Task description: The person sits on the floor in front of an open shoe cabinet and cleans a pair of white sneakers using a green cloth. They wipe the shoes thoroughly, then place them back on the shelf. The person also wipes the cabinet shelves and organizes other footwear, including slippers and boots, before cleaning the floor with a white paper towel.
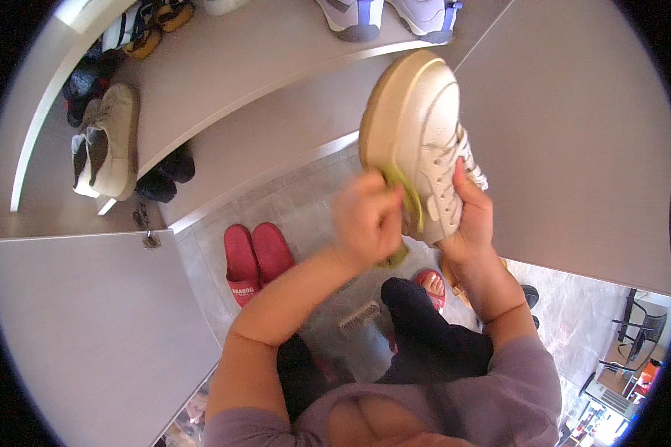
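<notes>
A cream lace-up sneaker [419, 139] is raised in front of me, toe pointing away. My right hand [472, 215] grips it at the heel end, with the thumb beside the white laces [469, 159]. My left hand [369, 218] is closed around a yellow-green cloth [408, 193] and presses it against the sole edge near the heel. Motion blurs that hand, and part of the cloth hangs below it. On the floor beneath lies a scrub brush [359, 317], bristles showing.
An open shoe cabinet has a shelf [246, 78] bearing white-and-purple sneakers [358, 17], beige shoes [112, 142] and darker pairs. Cabinet doors stand open at left [89, 318] and right [565, 139]. Red slides [257, 254] sit on the tiled floor. A chair [643, 329] is at far right.
</notes>
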A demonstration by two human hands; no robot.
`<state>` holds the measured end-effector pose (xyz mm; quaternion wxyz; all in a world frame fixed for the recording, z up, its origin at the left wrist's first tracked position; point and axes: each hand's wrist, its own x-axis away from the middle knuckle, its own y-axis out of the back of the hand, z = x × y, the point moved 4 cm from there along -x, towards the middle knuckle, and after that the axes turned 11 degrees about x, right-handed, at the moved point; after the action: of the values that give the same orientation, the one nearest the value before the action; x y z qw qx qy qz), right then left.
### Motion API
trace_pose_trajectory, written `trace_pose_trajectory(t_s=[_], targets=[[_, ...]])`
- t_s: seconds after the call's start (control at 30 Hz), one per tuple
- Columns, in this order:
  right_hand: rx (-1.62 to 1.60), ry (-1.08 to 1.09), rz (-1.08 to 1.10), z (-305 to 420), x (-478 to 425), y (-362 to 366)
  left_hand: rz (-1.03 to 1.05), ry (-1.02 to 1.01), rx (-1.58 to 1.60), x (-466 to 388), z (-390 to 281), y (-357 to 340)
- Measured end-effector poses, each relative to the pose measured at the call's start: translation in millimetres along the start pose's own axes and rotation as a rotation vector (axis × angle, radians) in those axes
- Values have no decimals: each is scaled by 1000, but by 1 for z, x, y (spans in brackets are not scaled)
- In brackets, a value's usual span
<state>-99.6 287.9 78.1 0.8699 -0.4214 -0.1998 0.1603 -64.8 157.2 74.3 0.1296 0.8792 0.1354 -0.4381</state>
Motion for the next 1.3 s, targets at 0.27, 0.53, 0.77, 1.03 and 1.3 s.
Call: trace_pose_trajectory(t_s=[0.27, 0.53, 0.77, 1.03, 1.3], targets=[[-192, -5, -32, 7, -9, 16, 39, 219, 154, 10, 0, -27], [-267, 10, 69, 10, 0, 14, -98, 62, 42, -21, 1, -20], [-231, 26, 50, 18, 2, 19, 16, 156, 98, 2, 10, -21], [62, 56, -146, 8, 6, 19, -152, -34, 36, -23, 8, -5], [2172, 750, -37, -11, 19, 28, -19, 117, 179, -76, 35, 21]])
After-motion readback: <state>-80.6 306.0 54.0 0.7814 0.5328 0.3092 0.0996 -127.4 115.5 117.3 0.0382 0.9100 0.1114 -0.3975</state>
